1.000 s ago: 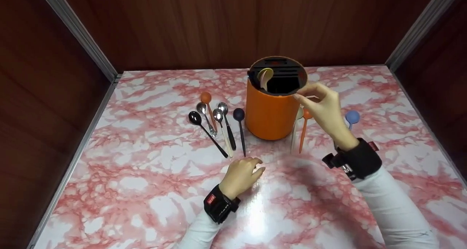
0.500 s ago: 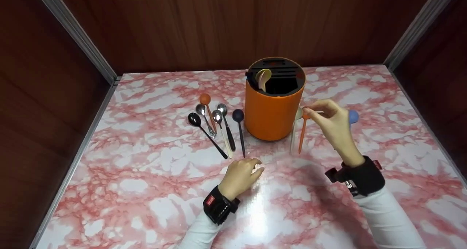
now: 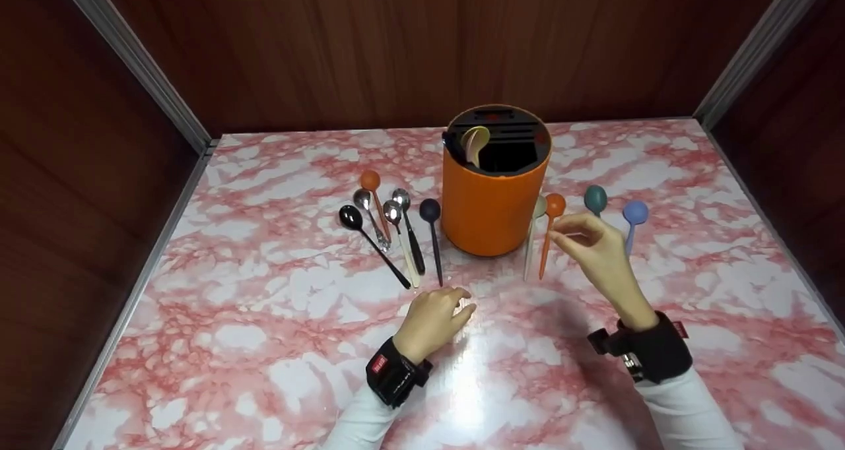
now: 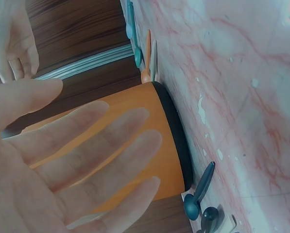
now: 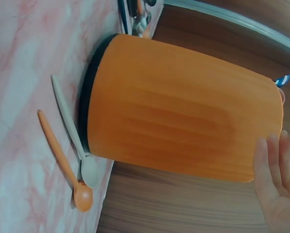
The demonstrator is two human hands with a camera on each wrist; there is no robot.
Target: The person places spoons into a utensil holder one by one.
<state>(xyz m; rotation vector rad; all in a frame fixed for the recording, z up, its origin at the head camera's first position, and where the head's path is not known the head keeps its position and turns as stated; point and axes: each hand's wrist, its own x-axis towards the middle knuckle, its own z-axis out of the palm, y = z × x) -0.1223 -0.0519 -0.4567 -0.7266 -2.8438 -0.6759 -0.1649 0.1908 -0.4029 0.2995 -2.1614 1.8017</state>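
Observation:
An orange cylindrical utensil holder (image 3: 492, 212) with a black slotted top stands upright; a pale yellow spoon (image 3: 475, 140) leans in its opening. My right hand (image 3: 597, 252) hovers right of the holder, above an orange spoon (image 3: 555, 206) and a pale grey-green spoon (image 3: 530, 249). The right wrist view shows its fingers (image 5: 276, 160) fairly straight, apart from both spoons, with nothing held. My left hand (image 3: 432, 321) is low in front of the holder, relaxed and holding nothing; its spread fingers (image 4: 101, 160) fill much of the left wrist view.
Right of my right hand lie a teal spoon (image 3: 595, 198), its handle partly hidden, and a blue spoon (image 3: 636, 212). Left of the holder lie a dark spoon (image 3: 430, 210), a black spoon (image 3: 351, 218), another orange spoon (image 3: 370, 181) and several metal-bowled spoons. Wooden panels surround the marbled table (image 3: 264, 371).
My right hand has come down from the holder's rim toward the front, over the orange spoon's handle, uncovering the teal spoon's head. My left hand has stayed in place.

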